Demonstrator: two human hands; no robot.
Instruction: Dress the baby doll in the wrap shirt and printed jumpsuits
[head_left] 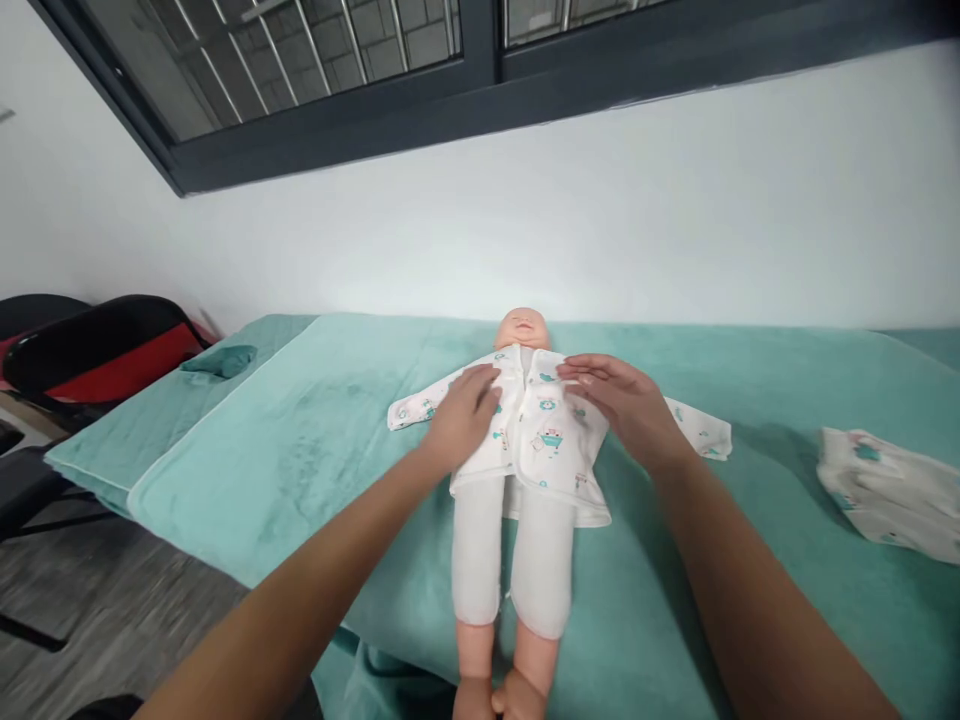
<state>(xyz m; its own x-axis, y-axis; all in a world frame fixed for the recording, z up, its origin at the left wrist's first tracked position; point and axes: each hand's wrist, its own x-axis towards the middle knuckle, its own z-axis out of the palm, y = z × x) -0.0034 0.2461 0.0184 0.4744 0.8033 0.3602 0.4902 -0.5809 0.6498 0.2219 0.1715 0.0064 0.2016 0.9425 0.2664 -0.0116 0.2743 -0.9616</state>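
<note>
A baby doll (523, 325) lies on its back, head toward the wall and feet toward me. It wears a white jacket (551, 450) printed with small coloured pictures, its front edges lying side by side along the middle. White coverings (541, 560) wrap the upper legs, leaving the lower legs bare. My left hand (465, 415) rests with loosely bent fingers on the chest part of the jacket, at the left. On the other side my right hand (619, 400) is at the jacket's chest, fingers stretched out and close together. I see nothing gripped in either hand.
A green plush cover (300, 430) spreads over the bed under the doll. Folded white printed cloth (892, 490) lies at the right. Black and red chairs (112, 350) stand at the left. Behind the bed rises a white wall (675, 220) with a dark-framed window (315, 130).
</note>
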